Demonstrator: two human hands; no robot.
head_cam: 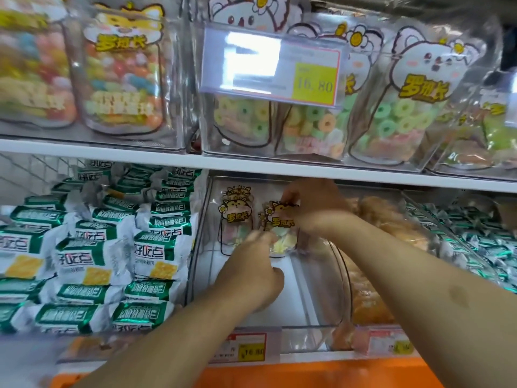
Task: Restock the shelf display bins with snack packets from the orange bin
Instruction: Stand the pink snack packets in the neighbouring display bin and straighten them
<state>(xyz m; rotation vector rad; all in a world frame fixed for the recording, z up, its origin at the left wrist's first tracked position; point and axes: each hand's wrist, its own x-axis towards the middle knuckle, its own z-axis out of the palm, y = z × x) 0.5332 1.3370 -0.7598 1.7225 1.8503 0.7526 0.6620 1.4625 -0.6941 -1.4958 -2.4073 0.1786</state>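
A: Where the frame ends at the bottom, there's the orange bin (307, 373), just its rim showing. Above it, price tags (246, 349) on the shelf edge.

B: And the hands?

A: Both inside the clear display bin (321, 312), mid shelf. Left hand (251, 271) is curled at the lower edge of a snack packet (279, 228); looks like a pinch, but blur makes it hard to confirm. Right hand (310, 204) grips the packet's top, fingers curled round it.

B: Packet upright?

A: Yes, approx. upright, w/ a second packet (233, 219) standing just beside it, further back-left. Green-white packs (95, 259) fill the left bin.
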